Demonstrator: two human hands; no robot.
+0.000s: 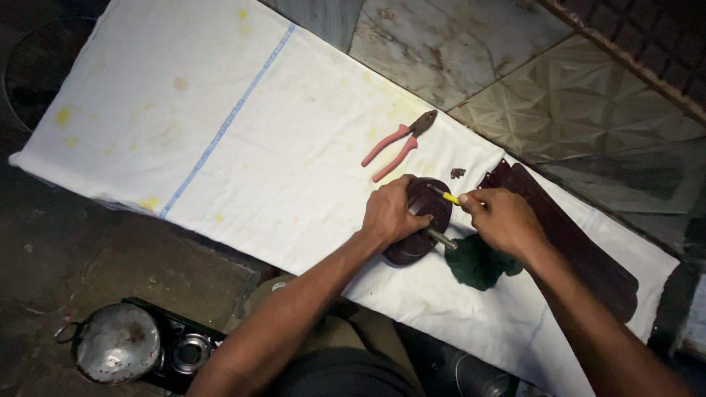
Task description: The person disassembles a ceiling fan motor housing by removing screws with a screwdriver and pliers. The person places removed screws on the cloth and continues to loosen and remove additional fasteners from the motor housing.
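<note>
The left hand (387, 213) clasps a dark maroon round housing (421, 220) lying on the white cloth (243, 147), near the cloth's near edge; the right hand (504, 220), just right of the housing, pinches a yellow-handled screwdriver (446, 196) set against its top. Beyond the housing lie pink-handled pliers (399, 144), with bare cloth stretching far to its left.

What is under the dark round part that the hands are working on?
The round part lies on the white cloth, with a dark green patch beside it. The left hand steadies it; the right hand holds a yellow-handled tool. Directly beneath is hidden.
</note>
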